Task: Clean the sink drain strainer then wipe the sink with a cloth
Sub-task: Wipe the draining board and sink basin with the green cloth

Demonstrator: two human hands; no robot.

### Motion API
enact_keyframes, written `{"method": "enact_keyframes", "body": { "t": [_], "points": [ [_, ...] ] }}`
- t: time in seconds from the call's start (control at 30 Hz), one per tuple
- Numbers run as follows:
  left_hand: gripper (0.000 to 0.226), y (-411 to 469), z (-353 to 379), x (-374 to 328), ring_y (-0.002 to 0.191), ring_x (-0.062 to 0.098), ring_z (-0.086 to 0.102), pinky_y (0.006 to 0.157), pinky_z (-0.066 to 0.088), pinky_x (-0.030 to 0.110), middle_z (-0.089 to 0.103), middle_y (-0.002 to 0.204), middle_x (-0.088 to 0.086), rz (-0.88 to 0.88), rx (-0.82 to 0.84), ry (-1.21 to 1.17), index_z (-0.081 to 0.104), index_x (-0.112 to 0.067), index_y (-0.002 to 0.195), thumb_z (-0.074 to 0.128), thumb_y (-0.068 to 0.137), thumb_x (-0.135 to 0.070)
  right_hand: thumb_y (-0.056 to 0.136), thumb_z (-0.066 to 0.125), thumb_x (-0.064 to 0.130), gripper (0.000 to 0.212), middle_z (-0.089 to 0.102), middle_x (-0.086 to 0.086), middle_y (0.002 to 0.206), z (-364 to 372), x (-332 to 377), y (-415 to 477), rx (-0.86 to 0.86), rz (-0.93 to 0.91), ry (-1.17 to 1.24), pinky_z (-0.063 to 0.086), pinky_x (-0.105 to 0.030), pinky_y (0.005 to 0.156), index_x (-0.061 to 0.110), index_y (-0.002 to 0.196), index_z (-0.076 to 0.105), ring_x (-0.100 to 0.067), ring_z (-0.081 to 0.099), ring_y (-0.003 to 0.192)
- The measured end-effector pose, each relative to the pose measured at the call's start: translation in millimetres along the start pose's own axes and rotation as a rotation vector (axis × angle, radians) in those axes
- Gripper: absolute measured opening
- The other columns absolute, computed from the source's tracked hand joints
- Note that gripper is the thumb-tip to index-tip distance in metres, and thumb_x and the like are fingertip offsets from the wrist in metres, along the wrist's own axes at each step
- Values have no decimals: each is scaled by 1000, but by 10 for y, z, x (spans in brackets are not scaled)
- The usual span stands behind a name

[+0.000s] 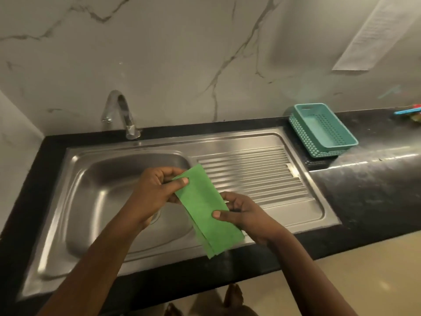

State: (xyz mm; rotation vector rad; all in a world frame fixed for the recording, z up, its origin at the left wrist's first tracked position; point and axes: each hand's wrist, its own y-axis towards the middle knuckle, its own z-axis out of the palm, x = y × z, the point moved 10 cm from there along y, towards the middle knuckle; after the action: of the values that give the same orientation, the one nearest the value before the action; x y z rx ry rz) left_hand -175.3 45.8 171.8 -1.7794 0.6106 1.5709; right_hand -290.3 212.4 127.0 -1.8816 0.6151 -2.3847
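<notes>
A folded green cloth [206,208] is held flat between both hands above the steel sink [91,201]. My left hand [157,192] pinches the cloth's upper end with thumb and fingers. My right hand [246,215] grips its lower right edge, thumb on top. The cloth hangs over the border between the basin and the ribbed drainboard [262,176]. Just a sliver of the drain [157,218] shows by my left wrist, which hides the rest; the strainer cannot be made out.
A chrome tap [123,115] stands behind the basin. A teal plastic basket [321,131] sits on the black counter [369,190] to the right of the drainboard. Colourful items [410,112] lie at the far right. A paper sheet [378,33] hangs on the marble wall.
</notes>
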Motion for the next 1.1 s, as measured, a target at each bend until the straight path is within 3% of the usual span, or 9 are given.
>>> {"method": "enact_keyframes", "body": {
  "t": [0.1, 0.2, 0.3, 0.4, 0.6, 0.73, 0.9, 1.03, 1.1],
  "points": [
    [23, 211, 366, -10, 79, 16, 80, 63, 65, 31, 84, 93, 5, -8, 5, 21, 81, -21, 99, 71, 96, -1, 98, 70, 8, 35, 74, -22, 123, -339, 16, -223, -58, 36, -11, 62, -41, 88, 6, 132, 67, -41, 72, 114],
    [22, 435, 845, -73, 76, 12, 79, 58, 63, 26, 84, 90, 0, -11, 39, 5, 79, -19, 99, 72, 95, 1, 98, 68, 5, 33, 74, -25, 121, -805, 85, -434, -148, 37, -4, 63, -38, 83, 3, 131, 67, -40, 73, 109],
    [19, 728, 1440, -207, 74, 13, 79, 58, 63, 25, 84, 89, 2, -9, 86, -5, 79, -15, 99, 71, 95, 2, 99, 65, 2, 35, 71, -29, 123, -1401, 214, -600, -219, 16, 14, 59, -52, 96, -2, 133, 62, -50, 68, 115],
    [18, 1046, 2017, -341, 76, 17, 80, 61, 65, 29, 84, 90, 6, -12, 107, -29, 80, -16, 98, 72, 95, 1, 100, 63, 2, 34, 70, -30, 125, -2019, 354, -726, -264, 11, 55, 56, -56, 100, -3, 133, 61, -53, 65, 118],
    [26, 1687, 3164, -472, 88, 26, 82, 70, 66, 32, 83, 103, 15, -161, 293, -133, 77, -8, 107, 74, 88, 9, 94, 70, 0, 28, 76, -20, 116, -3242, 657, -914, -366, -15, 115, 63, -35, 83, 4, 122, 71, -28, 76, 97],
    [31, 2276, 3684, -597, 86, 24, 81, 71, 66, 30, 80, 105, 18, -129, 266, -3, 75, -1, 115, 73, 88, 13, 89, 73, -5, 27, 79, -16, 110, -4050, 772, -872, -474, -2, 152, 64, -33, 74, 7, 114, 75, -24, 77, 88],
    [32, 3109, 4170, -790, 78, 23, 77, 60, 64, 24, 76, 100, 16, -27, 152, 224, 74, 1, 114, 74, 85, 15, 93, 68, -4, 19, 77, -19, 105, -4897, 965, -643, -626, 21, 69, 62, -37, 59, 10, 104, 74, -27, 77, 81],
    [28, 3724, 4479, -884, 86, 29, 75, 79, 67, 40, 78, 100, 17, 50, 91, 494, 79, -13, 100, 81, 81, 8, 91, 67, -3, 18, 75, -22, 110, -5357, 1077, -344, -708, 34, -43, 65, -47, 70, 10, 101, 74, -36, 76, 90],
    [27, 4019, 4662, -947, 86, 25, 73, 85, 64, 39, 80, 97, 15, 111, 82, 663, 82, -13, 101, 83, 79, 3, 91, 65, -5, 17, 74, -21, 109, -5565, 1101, -186, -730, 38, -45, 65, -46, 69, 9, 97, 74, -35, 75, 89]
  ]
}}
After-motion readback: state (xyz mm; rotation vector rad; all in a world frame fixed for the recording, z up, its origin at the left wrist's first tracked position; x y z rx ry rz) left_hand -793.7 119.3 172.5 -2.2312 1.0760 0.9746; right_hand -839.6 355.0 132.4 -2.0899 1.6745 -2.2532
